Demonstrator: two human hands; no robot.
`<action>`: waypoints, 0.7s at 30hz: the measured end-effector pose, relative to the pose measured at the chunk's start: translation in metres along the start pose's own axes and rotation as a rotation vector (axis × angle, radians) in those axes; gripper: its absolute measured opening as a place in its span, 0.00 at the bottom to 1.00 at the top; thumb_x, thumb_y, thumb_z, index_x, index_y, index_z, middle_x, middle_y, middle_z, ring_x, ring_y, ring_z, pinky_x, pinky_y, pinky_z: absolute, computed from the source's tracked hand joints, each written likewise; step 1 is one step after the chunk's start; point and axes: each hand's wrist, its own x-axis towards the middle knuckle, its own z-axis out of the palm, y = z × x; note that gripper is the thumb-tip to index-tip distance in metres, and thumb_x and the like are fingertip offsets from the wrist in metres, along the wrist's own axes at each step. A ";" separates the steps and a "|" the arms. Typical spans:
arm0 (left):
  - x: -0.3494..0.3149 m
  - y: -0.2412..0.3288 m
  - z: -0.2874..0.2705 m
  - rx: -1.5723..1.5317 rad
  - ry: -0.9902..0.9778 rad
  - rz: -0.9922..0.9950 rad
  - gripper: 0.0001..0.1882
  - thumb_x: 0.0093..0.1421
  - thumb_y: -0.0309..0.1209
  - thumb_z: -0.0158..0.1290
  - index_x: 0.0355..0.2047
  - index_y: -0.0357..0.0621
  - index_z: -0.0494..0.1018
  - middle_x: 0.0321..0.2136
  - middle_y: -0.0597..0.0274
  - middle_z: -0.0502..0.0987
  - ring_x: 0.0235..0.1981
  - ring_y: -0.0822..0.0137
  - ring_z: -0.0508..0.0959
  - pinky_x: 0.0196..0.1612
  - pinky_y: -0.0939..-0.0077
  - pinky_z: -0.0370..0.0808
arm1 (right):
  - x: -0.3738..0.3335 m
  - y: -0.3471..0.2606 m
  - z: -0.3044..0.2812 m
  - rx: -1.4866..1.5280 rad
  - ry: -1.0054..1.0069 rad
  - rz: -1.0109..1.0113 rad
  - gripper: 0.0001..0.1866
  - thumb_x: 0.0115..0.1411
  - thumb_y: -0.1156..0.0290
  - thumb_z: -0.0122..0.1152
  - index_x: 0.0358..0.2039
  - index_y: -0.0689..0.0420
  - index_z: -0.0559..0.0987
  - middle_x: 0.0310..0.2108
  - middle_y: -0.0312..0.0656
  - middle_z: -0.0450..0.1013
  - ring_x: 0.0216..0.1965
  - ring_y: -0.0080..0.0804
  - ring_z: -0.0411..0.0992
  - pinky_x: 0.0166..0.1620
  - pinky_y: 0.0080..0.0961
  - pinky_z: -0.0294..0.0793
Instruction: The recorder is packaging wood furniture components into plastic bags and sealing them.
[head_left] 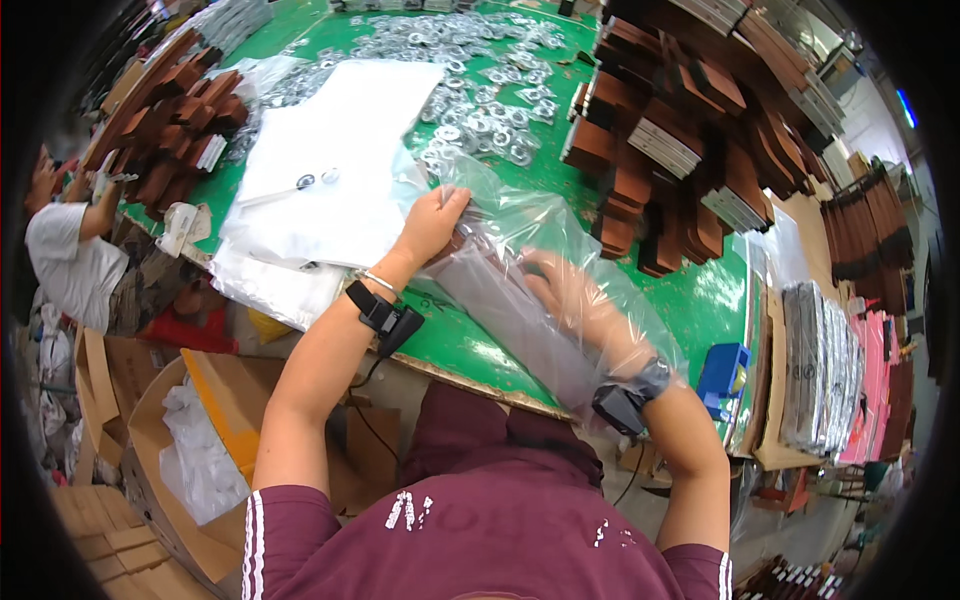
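Observation:
A clear plastic bag (520,225) lies on the green table (700,300) with a flat brown-grey folded item (500,300) partly inside it. My left hand (432,222) grips the far edge of the bag and the item's end. My right hand (575,295) is inside the bag, pressing on the item, with the plastic covering it up to the wrist. Both wrists carry a black strapped device.
A stack of white flat bags (330,170) lies to the left. Several small shiny packets (480,90) cover the table's far side. Brown folded items (680,140) are piled right and far left (175,120). A seated person (75,260) is at left. Cardboard boxes (190,440) stand below.

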 end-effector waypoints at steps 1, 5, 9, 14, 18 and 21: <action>0.003 -0.001 -0.002 -0.005 -0.012 -0.007 0.23 0.66 0.44 0.48 0.31 0.32 0.73 0.25 0.57 0.77 0.27 0.67 0.75 0.34 0.69 0.71 | -0.009 -0.004 -0.011 -0.007 -0.219 0.148 0.20 0.66 0.67 0.54 0.57 0.56 0.71 0.57 0.51 0.70 0.58 0.48 0.69 0.59 0.36 0.67; 0.013 0.016 -0.003 0.214 -0.011 -0.066 0.29 0.63 0.50 0.48 0.28 0.27 0.71 0.25 0.39 0.78 0.31 0.44 0.78 0.37 0.58 0.72 | -0.079 0.024 -0.057 0.042 -0.193 0.119 0.21 0.65 0.64 0.54 0.56 0.60 0.71 0.56 0.53 0.70 0.57 0.53 0.68 0.59 0.36 0.67; 0.020 0.011 -0.020 0.418 0.012 0.008 0.29 0.64 0.51 0.49 0.25 0.31 0.73 0.17 0.55 0.74 0.20 0.61 0.74 0.28 0.67 0.70 | -0.163 0.039 -0.074 0.092 -0.012 0.446 0.22 0.66 0.63 0.54 0.57 0.61 0.71 0.57 0.55 0.70 0.59 0.52 0.67 0.60 0.36 0.65; -0.008 0.043 -0.019 0.407 -0.096 -0.111 0.29 0.60 0.52 0.54 0.26 0.31 0.75 0.16 0.55 0.76 0.19 0.62 0.77 0.29 0.66 0.73 | -0.205 0.032 -0.024 0.027 0.447 0.634 0.29 0.67 0.58 0.52 0.62 0.62 0.64 0.66 0.59 0.55 0.68 0.50 0.53 0.66 0.37 0.55; -0.019 0.045 -0.019 0.361 -0.097 -0.094 0.23 0.57 0.47 0.58 0.25 0.34 0.75 0.16 0.59 0.75 0.19 0.66 0.76 0.28 0.70 0.72 | -0.196 -0.007 -0.016 1.227 0.666 0.489 0.47 0.65 0.49 0.54 0.72 0.52 0.37 0.71 0.53 0.41 0.70 0.50 0.45 0.68 0.50 0.49; -0.023 0.045 -0.017 0.398 -0.109 -0.040 0.17 0.56 0.40 0.57 0.28 0.35 0.73 0.19 0.58 0.76 0.21 0.68 0.77 0.28 0.73 0.72 | -0.182 -0.024 -0.013 0.931 0.600 0.509 0.51 0.63 0.56 0.60 0.72 0.50 0.34 0.71 0.55 0.38 0.70 0.50 0.45 0.65 0.52 0.57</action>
